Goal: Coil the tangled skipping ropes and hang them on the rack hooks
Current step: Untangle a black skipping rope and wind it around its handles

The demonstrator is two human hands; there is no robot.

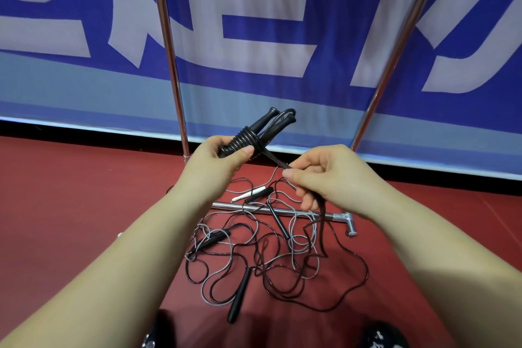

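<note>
A pair of black handles, w/ cord wound tight round them, is gripped in the left hand, thumb pressed on the wraps. The loose cord is pinched betw. thumb and curled fingers of the right hand, its tail hung into the tangle on the red floor. Risk, judged: if tension is dropped, wraps may be loosened; the tail could be snagged by other ropes. Rack poles are seen behind; no hooks in view.

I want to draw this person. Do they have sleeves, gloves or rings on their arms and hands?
No. The left hand and right hand are bare, with no gloves or rings visible. Both forearms are bare too: no sleeves, watch or bracelets show. The fingernails look short and unpainted.
</note>
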